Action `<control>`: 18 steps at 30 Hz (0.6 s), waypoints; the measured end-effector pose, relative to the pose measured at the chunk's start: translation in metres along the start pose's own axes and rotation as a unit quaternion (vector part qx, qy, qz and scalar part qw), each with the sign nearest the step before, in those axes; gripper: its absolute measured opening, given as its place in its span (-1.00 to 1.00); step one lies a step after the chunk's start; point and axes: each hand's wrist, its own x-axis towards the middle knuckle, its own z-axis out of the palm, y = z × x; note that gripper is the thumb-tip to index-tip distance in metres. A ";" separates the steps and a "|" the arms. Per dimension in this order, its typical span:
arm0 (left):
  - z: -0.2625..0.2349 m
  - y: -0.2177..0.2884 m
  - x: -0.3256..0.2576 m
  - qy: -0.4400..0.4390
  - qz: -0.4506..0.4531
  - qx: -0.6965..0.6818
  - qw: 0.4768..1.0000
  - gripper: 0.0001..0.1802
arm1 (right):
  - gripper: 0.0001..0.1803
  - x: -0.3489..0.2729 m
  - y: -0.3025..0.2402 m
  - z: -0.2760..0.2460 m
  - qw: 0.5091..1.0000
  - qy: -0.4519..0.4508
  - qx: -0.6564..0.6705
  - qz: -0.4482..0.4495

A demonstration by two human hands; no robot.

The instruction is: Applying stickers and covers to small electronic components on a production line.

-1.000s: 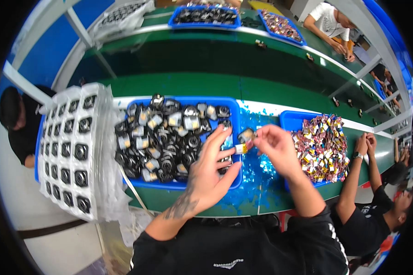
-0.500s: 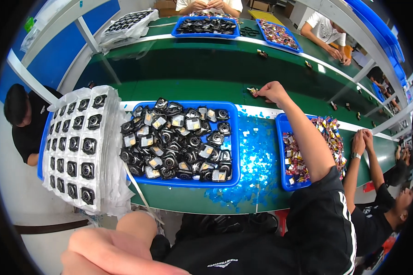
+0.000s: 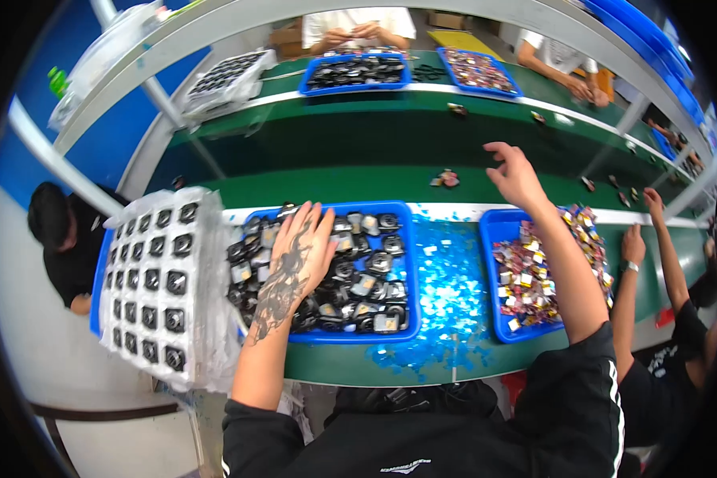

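The left hand (image 3: 301,248) lies flat, palm down and fingers spread, on the heap of small black and silver parts (image 3: 350,271) in the middle blue tray (image 3: 406,263). Its grip is released: the fingers rest on the parts and close on none. They point toward the upper edge of the frame, and the forearm runs down to the lower middle. The parts lie under and all around the palm, jumbled, with no common direction; most of the heap spreads to the right of the hand.

The right hand (image 3: 515,177) is stretched out over the green conveyor belt (image 3: 358,147), upper right of centre, fingers loosely open and grasping nothing. A small finished piece (image 3: 446,179) lies on the belt just left of it, apart from the fingertips; it is too small to tell which way it points.

Below the right forearm stands a second blue tray (image 3: 498,239), filled with small colourful parts (image 3: 534,275). Between the two trays, blue scraps (image 3: 446,295) are scattered over the green worktop (image 3: 334,366). At the left of the frame a clear blister tray (image 3: 155,279) holds black parts in rows, its long axis running up and down. At the right edge another person's arm (image 3: 625,295) reaches toward the belt.
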 end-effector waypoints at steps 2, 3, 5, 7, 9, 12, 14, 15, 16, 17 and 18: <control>0.008 0.007 0.001 -0.031 0.007 0.047 0.998 -0.54 | -0.75 -0.013 -0.011 -0.019 0.999 -0.030 -0.015 -0.039; 0.011 0.009 0.003 -0.064 -0.009 0.063 0.996 -0.55 | -0.76 -0.019 -0.017 -0.028 0.999 -0.050 0.013 -0.008; 0.013 0.015 0.006 -0.042 -0.006 0.059 0.997 -0.61 | -0.79 -0.041 -0.026 -0.043 0.998 -0.037 0.053 0.020; 0.009 0.018 0.008 0.020 0.015 0.009 1.000 -0.70 | -0.80 -0.064 -0.028 -0.055 0.998 -0.023 0.044 0.042; -0.005 0.030 0.014 -0.003 0.020 -0.028 0.999 -0.73 | -0.82 -0.087 -0.031 -0.065 0.996 -0.016 0.025 0.082; -0.011 0.051 0.012 -0.037 -0.042 -0.206 0.977 -0.77 | -0.84 -0.109 -0.015 -0.066 0.998 -0.050 -0.027 -0.005; -0.006 0.067 0.011 -0.052 -0.108 -0.530 0.839 -0.81 | -0.84 -0.116 -0.013 -0.074 0.984 -0.173 -0.015 0.035; -0.005 0.079 0.009 -0.045 -0.106 -0.665 0.738 -0.83 | -0.82 -0.119 -0.016 -0.072 0.981 -0.181 -0.039 0.053; -0.003 0.084 0.008 -0.072 -0.105 -0.739 0.661 -0.82 | -0.80 -0.124 -0.020 -0.070 0.978 -0.189 -0.063 0.070; -0.005 0.091 0.008 -0.075 -0.117 -0.765 0.628 -0.82 | -0.77 -0.129 -0.021 -0.068 0.981 -0.168 -0.039 0.085; -0.007 0.098 0.009 -0.078 -0.129 -0.790 0.595 -0.83 | -0.77 -0.136 -0.020 -0.067 0.981 -0.170 -0.040 0.083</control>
